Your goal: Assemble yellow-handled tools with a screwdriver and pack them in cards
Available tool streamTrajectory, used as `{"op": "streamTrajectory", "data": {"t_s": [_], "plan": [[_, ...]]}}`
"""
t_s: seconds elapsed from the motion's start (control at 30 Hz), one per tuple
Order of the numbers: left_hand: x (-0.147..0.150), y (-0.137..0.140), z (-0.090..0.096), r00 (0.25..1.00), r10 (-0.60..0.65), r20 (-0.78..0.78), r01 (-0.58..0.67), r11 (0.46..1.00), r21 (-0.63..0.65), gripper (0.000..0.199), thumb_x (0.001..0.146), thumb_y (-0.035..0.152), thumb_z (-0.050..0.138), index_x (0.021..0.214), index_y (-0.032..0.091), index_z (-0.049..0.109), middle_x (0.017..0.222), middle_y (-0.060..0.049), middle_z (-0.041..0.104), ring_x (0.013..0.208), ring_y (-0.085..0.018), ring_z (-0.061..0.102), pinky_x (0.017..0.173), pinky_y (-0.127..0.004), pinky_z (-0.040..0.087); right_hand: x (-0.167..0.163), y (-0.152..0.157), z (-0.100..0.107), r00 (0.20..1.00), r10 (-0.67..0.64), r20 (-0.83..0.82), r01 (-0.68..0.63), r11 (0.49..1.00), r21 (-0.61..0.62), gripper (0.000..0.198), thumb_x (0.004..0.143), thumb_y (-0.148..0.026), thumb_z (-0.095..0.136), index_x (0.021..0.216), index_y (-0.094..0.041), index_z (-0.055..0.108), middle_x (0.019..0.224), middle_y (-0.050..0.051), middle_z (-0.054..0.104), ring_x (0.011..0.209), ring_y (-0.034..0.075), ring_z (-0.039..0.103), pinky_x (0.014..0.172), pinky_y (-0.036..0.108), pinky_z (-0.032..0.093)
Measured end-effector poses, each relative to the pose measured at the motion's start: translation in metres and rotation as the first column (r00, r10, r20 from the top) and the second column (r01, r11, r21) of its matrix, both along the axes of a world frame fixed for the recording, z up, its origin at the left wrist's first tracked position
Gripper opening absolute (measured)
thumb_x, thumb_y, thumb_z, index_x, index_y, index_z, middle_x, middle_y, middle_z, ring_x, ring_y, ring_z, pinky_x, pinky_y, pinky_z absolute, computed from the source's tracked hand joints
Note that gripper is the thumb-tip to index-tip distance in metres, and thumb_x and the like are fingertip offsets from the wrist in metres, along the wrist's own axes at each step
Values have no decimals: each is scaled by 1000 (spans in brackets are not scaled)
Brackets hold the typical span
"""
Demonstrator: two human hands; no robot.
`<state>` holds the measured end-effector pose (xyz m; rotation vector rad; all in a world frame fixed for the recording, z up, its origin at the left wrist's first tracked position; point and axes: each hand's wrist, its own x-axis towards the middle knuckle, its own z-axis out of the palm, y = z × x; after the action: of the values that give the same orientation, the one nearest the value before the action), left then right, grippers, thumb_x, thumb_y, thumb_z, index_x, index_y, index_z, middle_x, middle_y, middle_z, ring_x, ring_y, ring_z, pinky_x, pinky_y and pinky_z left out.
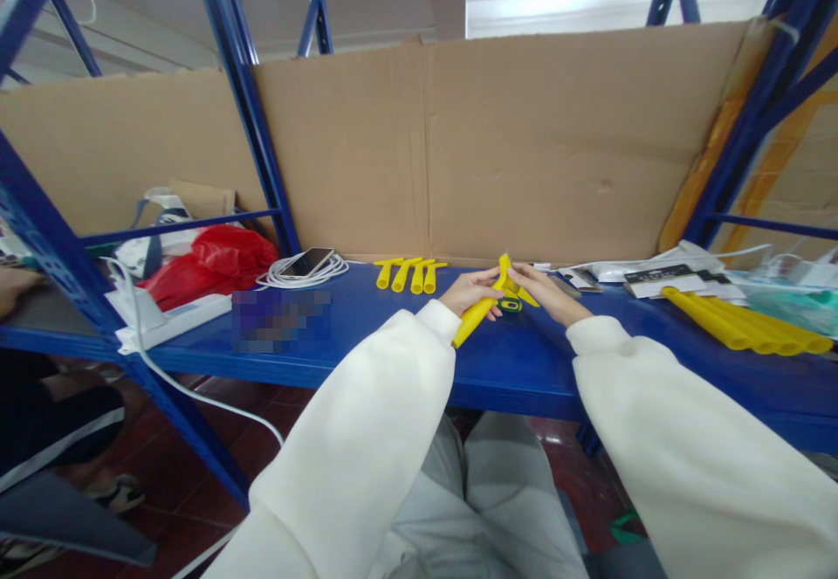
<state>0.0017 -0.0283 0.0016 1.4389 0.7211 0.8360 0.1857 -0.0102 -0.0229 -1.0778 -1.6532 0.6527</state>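
My left hand is closed around a yellow plastic tool with a hollow tubular handle that slants down toward me. At its upper, wider end, my right hand has its fingers closed on the yellow head, so both hands meet there. Just beneath the hands lies a small dark green and yellow object, too small to make out. Behind and left of my hands, several like yellow tools lie in a row, T-shaped heads away from me.
Several yellow tubes lie at the right beside a black-and-white packet. Leftward are a phone on a coiled white cable, a power strip and a red bag. Cardboard walls the back. Another person's leg shows left.
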Motion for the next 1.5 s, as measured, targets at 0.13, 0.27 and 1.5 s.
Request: {"op": "streamTrajectory", "data": {"t_s": [0.13, 0.27, 1.5], "plan": [[0, 1, 1, 1000, -15, 7, 15, 999, -29, 75, 79, -3, 61, 148, 19, 44, 107, -13, 74, 46, -11, 64, 46, -23, 54, -1, 1, -1, 1000, -8, -5, 8, 1000, -17, 47, 78, -64, 62, 100, -23, 69, 104, 8, 72, 106, 26, 64, 97, 44, 48], [0, 4, 0, 999, -30, 33, 32, 998, -51, 75, 79, -2, 63, 148, 19, 44, 102, -12, 75, 47, -11, 65, 46, -22, 53, 1, 7, -6, 997, -74, 30, 75, 997, -18, 49, 80, -67, 58, 96, -22, 67, 104, 8, 72, 99, 25, 66, 94, 43, 50], [-8, 14, 1, 911, 379, 164, -334, 910, -244, 80, 79, 5, 62, 152, 26, 36, 115, -9, 70, 51, -9, 66, 42, -17, 49, 12, -3, 8, 949, -294, 111, 277, 950, 142, 52, 78, -74, 53, 65, -23, 49, 52, 0, 54, 48, 14, 51, 49, 28, 40]]}}
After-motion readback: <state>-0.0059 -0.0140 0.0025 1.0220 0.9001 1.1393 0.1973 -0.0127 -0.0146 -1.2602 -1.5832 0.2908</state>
